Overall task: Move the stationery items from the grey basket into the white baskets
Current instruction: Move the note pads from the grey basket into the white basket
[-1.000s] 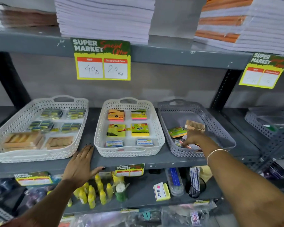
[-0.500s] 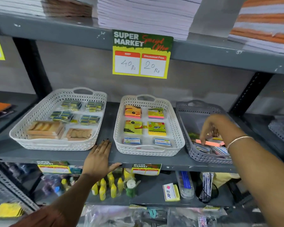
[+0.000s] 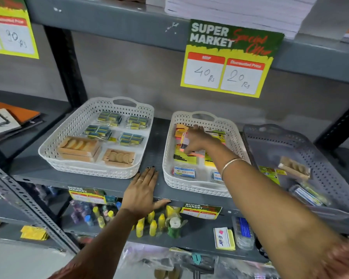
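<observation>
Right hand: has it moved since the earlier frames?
Yes. The right hand has left the grey basket and crossed leftward over its rim, and now reaches into the middle white basket, over the sticky-note packs there.

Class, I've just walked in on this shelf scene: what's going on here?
A person is sorting stationery on a shelf. The right hand reaches into the middle white basket, over a pink pack. The left hand lies flat on the shelf edge. A few items remain in the grey basket.
</observation>
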Tool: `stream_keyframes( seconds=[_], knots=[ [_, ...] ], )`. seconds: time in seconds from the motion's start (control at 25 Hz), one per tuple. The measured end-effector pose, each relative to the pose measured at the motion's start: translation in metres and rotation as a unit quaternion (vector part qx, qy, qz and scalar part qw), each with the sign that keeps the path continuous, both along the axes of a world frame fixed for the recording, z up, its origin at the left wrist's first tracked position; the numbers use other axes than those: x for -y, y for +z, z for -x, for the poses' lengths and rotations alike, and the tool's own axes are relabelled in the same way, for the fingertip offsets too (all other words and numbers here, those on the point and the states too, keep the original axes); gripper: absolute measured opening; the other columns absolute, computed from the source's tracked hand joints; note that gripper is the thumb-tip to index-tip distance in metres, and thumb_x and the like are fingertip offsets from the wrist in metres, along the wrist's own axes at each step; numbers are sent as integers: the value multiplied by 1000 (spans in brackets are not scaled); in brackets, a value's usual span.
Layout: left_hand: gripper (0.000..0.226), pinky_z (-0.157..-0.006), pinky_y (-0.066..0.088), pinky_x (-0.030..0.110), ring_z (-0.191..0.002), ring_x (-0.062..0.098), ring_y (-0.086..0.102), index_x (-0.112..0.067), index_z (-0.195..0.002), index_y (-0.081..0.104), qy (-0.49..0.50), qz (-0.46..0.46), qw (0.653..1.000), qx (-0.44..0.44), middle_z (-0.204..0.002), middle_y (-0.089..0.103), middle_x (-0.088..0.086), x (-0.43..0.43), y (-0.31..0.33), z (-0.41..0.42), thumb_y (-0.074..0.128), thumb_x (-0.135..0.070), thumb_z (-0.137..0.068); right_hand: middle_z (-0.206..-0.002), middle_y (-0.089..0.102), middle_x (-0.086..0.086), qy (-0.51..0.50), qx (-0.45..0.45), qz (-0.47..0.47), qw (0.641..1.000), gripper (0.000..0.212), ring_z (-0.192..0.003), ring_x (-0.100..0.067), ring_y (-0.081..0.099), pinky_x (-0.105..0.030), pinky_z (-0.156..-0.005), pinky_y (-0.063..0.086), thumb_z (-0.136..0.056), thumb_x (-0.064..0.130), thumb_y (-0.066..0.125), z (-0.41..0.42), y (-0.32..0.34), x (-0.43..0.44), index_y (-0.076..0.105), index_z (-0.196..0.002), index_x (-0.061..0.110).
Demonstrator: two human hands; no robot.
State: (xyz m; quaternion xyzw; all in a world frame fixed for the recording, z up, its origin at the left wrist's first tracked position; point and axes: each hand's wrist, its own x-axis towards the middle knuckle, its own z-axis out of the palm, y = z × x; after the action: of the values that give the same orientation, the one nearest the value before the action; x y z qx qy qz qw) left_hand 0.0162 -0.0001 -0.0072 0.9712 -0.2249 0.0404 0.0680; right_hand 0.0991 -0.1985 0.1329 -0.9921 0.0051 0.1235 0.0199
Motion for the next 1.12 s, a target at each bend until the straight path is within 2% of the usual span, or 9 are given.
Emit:
stream_keyframes(
  seconds=[0.44, 0.6, 0.68, 0.76, 0.84, 0.96, 1.0, 1.08, 1.12],
  knots=[
    [100, -92, 46, 49, -114, 30, 57, 2, -121, 56, -2, 3, 1000, 24, -125, 59, 19, -1, -3, -1, 10, -77, -80, -151, 24, -17, 24, -43, -16, 999, 87, -142, -35, 24, -45, -113, 35, -74, 25, 75, -18, -50, -9, 27, -145, 11],
    [100, -100, 40, 39, -115, 30, 56, 2, -122, 55, -1, -4, 1000, 24, -126, 58, 19, -1, -3, 0, 11, -77, -80, -142, 43, -15, -94, 148, -153, 973, 57, -131, -32, 44, -40, -103, 43, -88, 25, 60, -8, -16, 23, 41, -140, 9],
    [100, -102, 27, 37, -116, 30, 56, 2, -122, 55, -1, -12, 1000, 17, -127, 58, 19, -1, -2, 1, 12, -77, -80, -134, 52, -19, -199, 267, -130, 934, 39, -124, -34, 52, -41, -96, 48, -92, 14, 51, 4, -2, 61, 52, -130, 4],
    [100, -101, 23, 36, -116, 31, 56, 3, -122, 55, 1, -15, 1000, 6, -127, 57, 20, -1, -2, 0, 13, -78, -80, -127, 56, -26, -293, 281, -62, 912, 32, -120, -39, 55, -43, -94, 49, -94, 4, 46, 18, -2, 110, 56, -123, -5],
    [100, -101, 23, 37, -116, 31, 55, 3, -122, 55, 3, -14, 1000, -2, -127, 57, 20, 0, -3, 0, 13, -78, -80, -119, 61, -29, -354, 195, -30, 914, 29, -112, -39, 60, -41, -89, 51, -94, -1, 45, 36, -10, 158, 58, -118, -10],
    [101, -101, 24, 37, -116, 32, 55, 3, -122, 55, 6, -12, 1000, 4, -126, 57, 20, -1, -4, 0, 13, -78, -79, -72, 58, -14, -312, -38, -9, 949, 13, -63, -23, 56, -25, -57, 44, -89, 1, 53, 69, -14, 195, 65, -94, -2],
    [101, -101, 25, 37, -116, 32, 55, 3, -123, 54, 6, -10, 1000, 5, -126, 57, 20, -1, -4, 1, 12, -78, -79, -69, 54, -9, -291, -126, 14, 948, 13, -55, -18, 50, -24, -52, 40, -88, 2, 55, 79, -10, 196, 63, -98, 1],
    [102, -102, 30, 39, -116, 31, 55, 2, -123, 54, 10, -10, 1000, 8, -127, 57, 20, 0, -3, 2, 11, -79, -79, -98, 62, -8, -269, -263, 49, 925, 37, -56, -13, 58, -24, -57, 44, -91, 9, 57, 96, -4, 192, 53, -128, 4],
    [102, -102, 33, 40, -116, 31, 55, 2, -124, 54, 13, -12, 1000, 9, -128, 56, 20, 0, -3, 2, 11, -79, -79, -121, 58, -10, -264, -284, 62, 920, 46, -70, -12, 67, -26, -69, 50, -93, 12, 55, 102, -5, 191, 46, -138, 6]
  ],
)
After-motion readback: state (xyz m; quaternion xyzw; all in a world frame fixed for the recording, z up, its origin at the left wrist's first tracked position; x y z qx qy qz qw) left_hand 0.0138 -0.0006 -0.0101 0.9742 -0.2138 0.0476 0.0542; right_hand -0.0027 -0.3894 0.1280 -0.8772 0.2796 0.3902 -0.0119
